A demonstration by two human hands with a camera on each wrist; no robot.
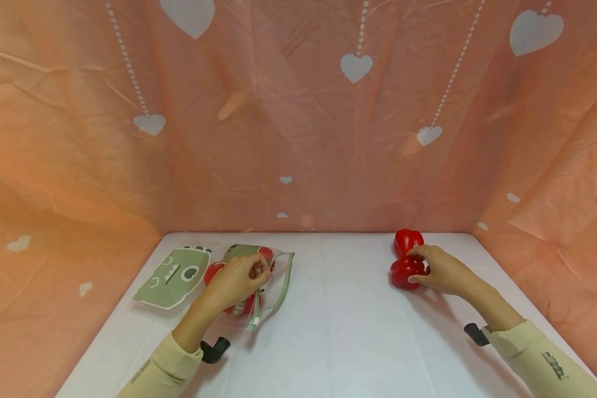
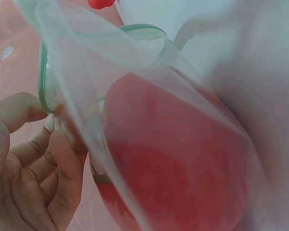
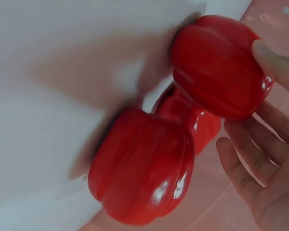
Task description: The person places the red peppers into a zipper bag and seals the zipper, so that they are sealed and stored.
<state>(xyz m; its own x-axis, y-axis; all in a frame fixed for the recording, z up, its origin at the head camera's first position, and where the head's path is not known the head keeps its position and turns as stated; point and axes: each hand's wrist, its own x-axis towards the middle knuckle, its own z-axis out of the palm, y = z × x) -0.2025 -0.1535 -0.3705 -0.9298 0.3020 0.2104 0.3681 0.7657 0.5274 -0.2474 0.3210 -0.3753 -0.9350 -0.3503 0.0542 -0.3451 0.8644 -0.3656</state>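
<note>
On the left, my left hand [image 1: 234, 279] pinches the green-edged opening of a clear zip bag [image 2: 134, 48] between thumb and fingertips. Inside the bag shows a large, smooth red object [image 2: 173, 154], blurred by the plastic. In the head view my left hand covers part of the bag and its red contents. Across the table, my right hand [image 1: 443, 269] grips a glossy red bell pepper [image 3: 221, 67], thumb on one side and fingers on the other. A second red bell pepper [image 3: 139, 168] lies close by, and another red bell pepper [image 3: 182, 113] shows partly hidden behind these two.
A flat green pouch [image 1: 174, 276] with a one-eyed monster face lies left of the zip bag. The white table [image 1: 338, 331] is enclosed by orange cloth walls [image 1: 298, 138] with white hearts. A dark wrist mount [image 1: 215, 350] sits below the left sleeve.
</note>
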